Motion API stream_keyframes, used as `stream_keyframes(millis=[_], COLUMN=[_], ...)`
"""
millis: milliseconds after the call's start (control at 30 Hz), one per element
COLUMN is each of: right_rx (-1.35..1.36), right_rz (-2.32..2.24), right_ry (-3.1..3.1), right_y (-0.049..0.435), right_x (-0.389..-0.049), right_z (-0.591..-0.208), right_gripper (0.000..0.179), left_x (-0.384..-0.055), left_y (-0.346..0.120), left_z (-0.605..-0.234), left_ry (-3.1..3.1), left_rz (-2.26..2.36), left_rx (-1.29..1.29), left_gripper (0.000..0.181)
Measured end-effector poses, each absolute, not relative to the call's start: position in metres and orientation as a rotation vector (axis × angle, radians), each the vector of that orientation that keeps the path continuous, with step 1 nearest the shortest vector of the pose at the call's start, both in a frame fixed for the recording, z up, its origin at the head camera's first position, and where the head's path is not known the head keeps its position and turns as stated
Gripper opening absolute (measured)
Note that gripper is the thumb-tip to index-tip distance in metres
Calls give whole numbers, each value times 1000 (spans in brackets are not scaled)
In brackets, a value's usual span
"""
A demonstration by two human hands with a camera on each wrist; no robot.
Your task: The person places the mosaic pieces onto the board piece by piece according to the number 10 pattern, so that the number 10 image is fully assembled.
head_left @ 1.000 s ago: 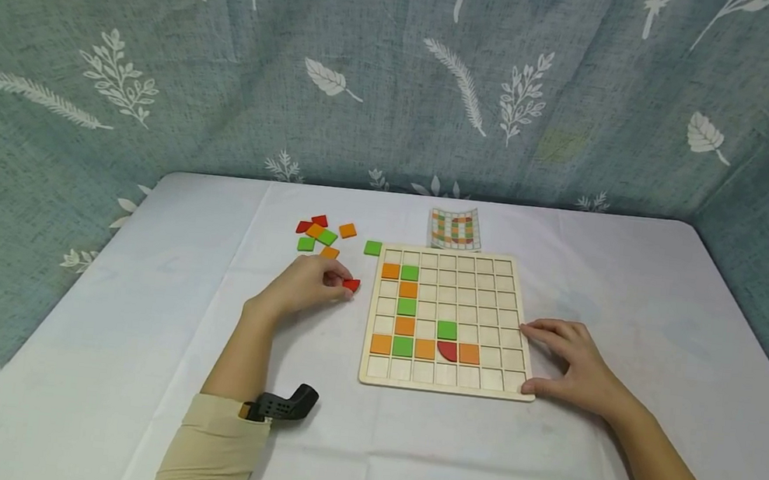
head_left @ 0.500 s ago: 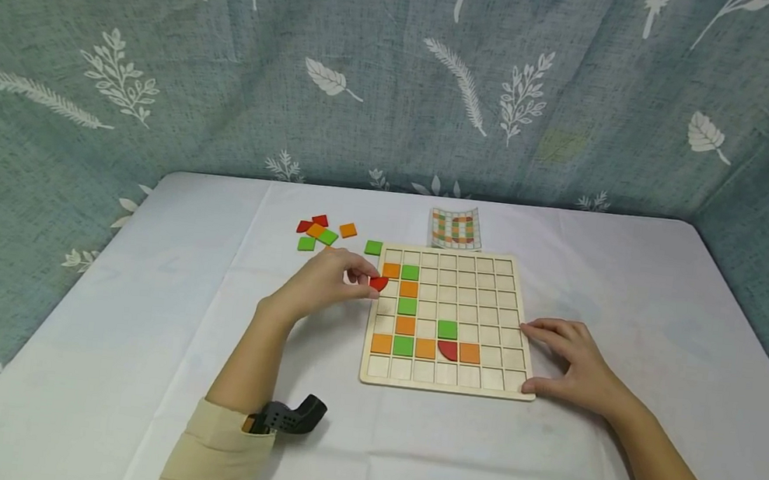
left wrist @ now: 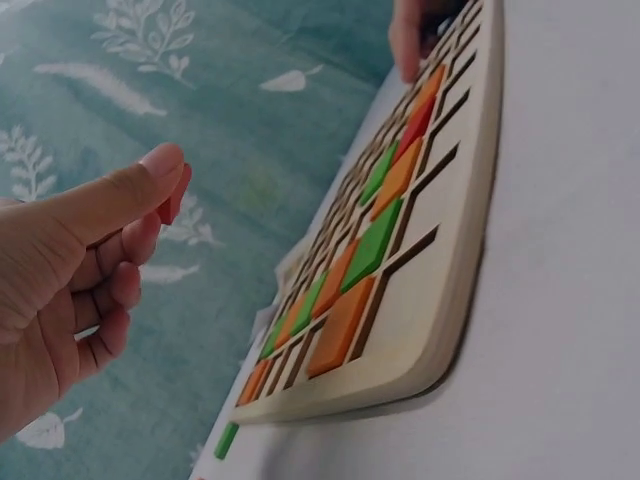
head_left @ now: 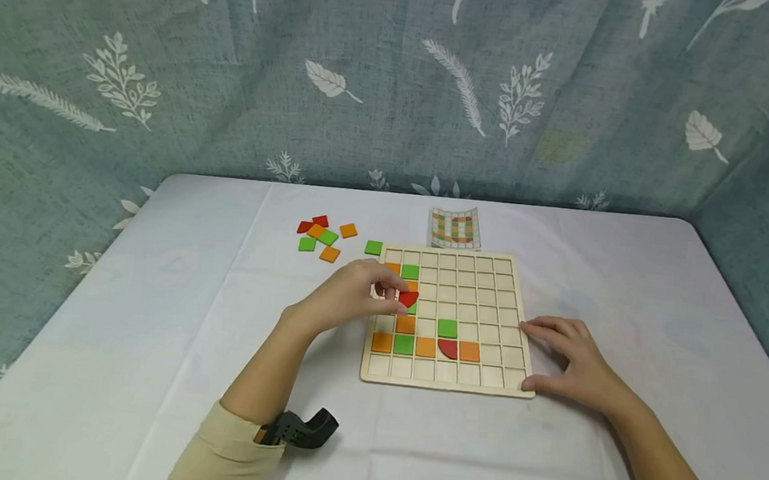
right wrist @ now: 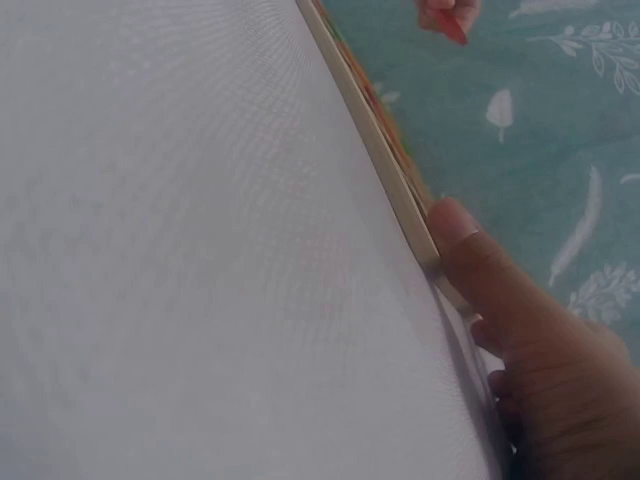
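My left hand (head_left: 353, 295) pinches a red quarter-round tile (head_left: 409, 298) between thumb and fingertips, above the left part of the wooden grid board (head_left: 461, 377). In the left wrist view this red tile (left wrist: 175, 195) sticks out past the thumb tip, raised over the board. Orange and green square tiles fill several cells at the left and lower middle, and another red quarter-round tile (head_left: 447, 348) lies in the second row from the bottom. My right hand (head_left: 571, 365) rests against the board's right edge, its thumb at the near right corner and its fingertips farther up.
Left of the board lies a loose group of tiles, including a green tile (head_left: 306, 244), an orange tile (head_left: 330, 254) and a red tile (head_left: 320, 221). One green tile (head_left: 373, 247) sits by the far left corner. Behind the board stands a pattern card (head_left: 454, 229).
The left hand has carried the red tile rightward from the table beside the board to over its left columns. The right hand has stayed at the board's edge.
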State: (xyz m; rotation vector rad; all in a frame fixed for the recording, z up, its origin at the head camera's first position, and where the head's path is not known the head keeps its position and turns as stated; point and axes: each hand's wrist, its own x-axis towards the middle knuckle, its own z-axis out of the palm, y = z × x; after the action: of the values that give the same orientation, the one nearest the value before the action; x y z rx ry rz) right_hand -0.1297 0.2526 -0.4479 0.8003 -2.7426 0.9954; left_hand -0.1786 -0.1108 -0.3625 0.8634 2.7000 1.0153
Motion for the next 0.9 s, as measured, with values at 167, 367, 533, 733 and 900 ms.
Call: stream_keyframes(millis=[167, 367, 533, 733, 900], right_rx=[807, 806, 819, 822, 812], right_rz=[1016, 1022, 1011, 1014, 1027], right_ry=[-2752, -2759, -2758, -2751, -2753], right_y=[253, 253, 252, 254, 253], right_x=[-130, -129, -130, -131, -130], right_z=[-446, -447, -446, -446, -446], right_gripper=[79, 79, 79, 77, 77], left_x=[-170, -154, -146, -147, -151], left_y=[-95, -75, -56, -27, -9], left_z=[-364, -366, -369, -380, -392], left_ry=[2745, 2772, 2779, 2781, 2777], left_rz=[938, 820, 810, 665, 611], left_rx=[979, 1243, 1267, 1234, 1188], left_gripper=[28, 29, 30, 32, 32])
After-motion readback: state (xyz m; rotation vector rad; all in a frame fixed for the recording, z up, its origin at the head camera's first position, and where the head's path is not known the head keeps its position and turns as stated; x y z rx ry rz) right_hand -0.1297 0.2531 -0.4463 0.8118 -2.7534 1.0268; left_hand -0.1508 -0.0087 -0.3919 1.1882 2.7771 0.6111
